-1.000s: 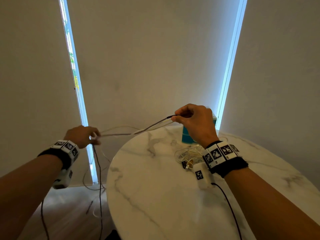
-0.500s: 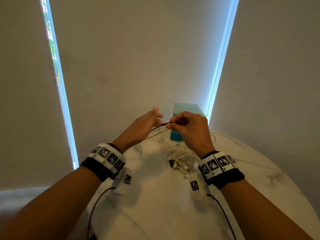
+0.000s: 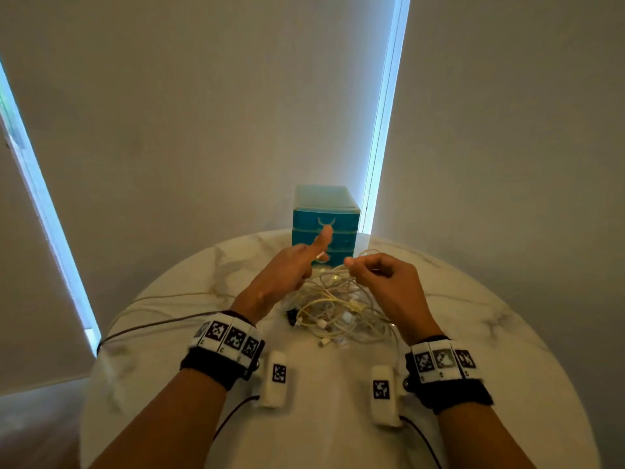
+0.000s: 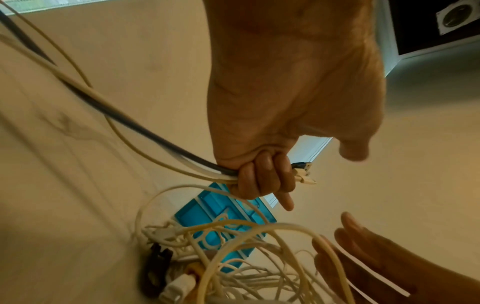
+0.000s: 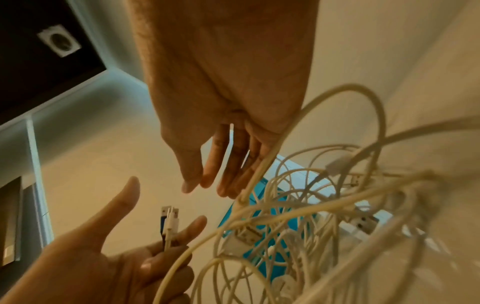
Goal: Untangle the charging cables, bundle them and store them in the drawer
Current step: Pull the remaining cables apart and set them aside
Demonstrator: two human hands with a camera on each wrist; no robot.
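Note:
A tangle of white and cream charging cables (image 3: 338, 313) lies mid-table in front of a small blue drawer unit (image 3: 324, 211), whose drawers look closed. My left hand (image 3: 294, 269) hovers over the tangle's left side. Its lower fingers (image 4: 262, 176) curl round the held cables (image 4: 145, 133), one dark and two pale, while thumb and index finger stick out. Their plug ends (image 5: 170, 218) poke out past the fingers. My right hand (image 3: 378, 275) is just right of it, fingers (image 5: 221, 164) fairly straight, with a loop of pale cable (image 5: 275, 148) lying against them.
The round white marble table (image 3: 321, 418) stands against a blind-covered window. The held cables trail left across the tabletop (image 3: 152, 319) and drop over its edge. The drawer unit sits at the far edge, right behind my hands.
My left hand swung in from beyond the table's left edge to the middle and now holds the dark plug my right hand pinched. Both hands dropped over the tangle.

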